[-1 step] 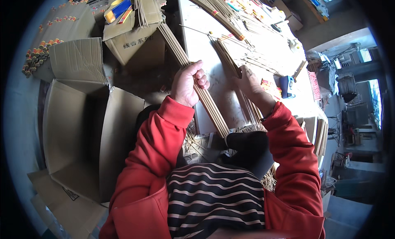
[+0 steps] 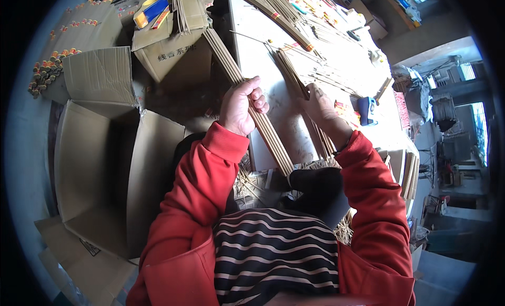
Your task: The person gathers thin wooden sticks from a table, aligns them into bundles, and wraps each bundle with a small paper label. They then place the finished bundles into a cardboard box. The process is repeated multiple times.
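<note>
My left hand (image 2: 243, 107) is closed round a bundle of long brown incense sticks (image 2: 223, 57). The bundle slants from the far left down toward my knee, its lower end near the dark trouser leg. On the white table, my right hand (image 2: 321, 108) curls over a second, looser group of incense sticks (image 2: 288, 69). Its thumb and fingers press on them around the middle of their length, though the fingertips are partly hidden. These sticks run on below the hand toward the near table edge.
An open cardboard box (image 2: 94, 164) stands at the left. Behind it are a closed carton (image 2: 179, 48) with a tape dispenser (image 2: 152, 14) on top and stacked banded bundles (image 2: 79, 32). The white table (image 2: 258, 58) also bears more sticks (image 2: 279, 22) and a blue object (image 2: 367, 111).
</note>
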Motion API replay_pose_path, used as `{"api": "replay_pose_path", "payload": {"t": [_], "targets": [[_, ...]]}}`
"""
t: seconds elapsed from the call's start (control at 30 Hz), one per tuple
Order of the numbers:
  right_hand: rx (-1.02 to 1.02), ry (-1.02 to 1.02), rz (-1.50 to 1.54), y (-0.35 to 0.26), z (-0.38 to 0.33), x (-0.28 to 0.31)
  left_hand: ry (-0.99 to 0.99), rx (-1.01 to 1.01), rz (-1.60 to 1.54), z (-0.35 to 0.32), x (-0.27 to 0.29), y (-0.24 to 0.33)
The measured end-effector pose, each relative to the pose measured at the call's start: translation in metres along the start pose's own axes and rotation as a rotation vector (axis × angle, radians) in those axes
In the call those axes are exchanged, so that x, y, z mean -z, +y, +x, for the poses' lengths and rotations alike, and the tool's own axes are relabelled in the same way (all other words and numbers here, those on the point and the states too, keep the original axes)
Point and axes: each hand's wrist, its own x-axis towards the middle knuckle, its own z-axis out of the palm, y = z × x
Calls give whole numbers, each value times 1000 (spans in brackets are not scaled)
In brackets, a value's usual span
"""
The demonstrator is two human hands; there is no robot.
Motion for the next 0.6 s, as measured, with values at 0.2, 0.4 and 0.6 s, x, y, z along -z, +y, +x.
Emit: {"api": "replay_pose_path", "payload": {"t": [0.2,0.4,0.6], "targets": [[-63,0,15,-6,-13,11,-54,27,-1,5,6,-2],[-74,90,39,-11,-38,20,-65,30,15,2,3,-2],[-131,3,125,-7,-44,24,-61,26,35,3,4,-5]]}}
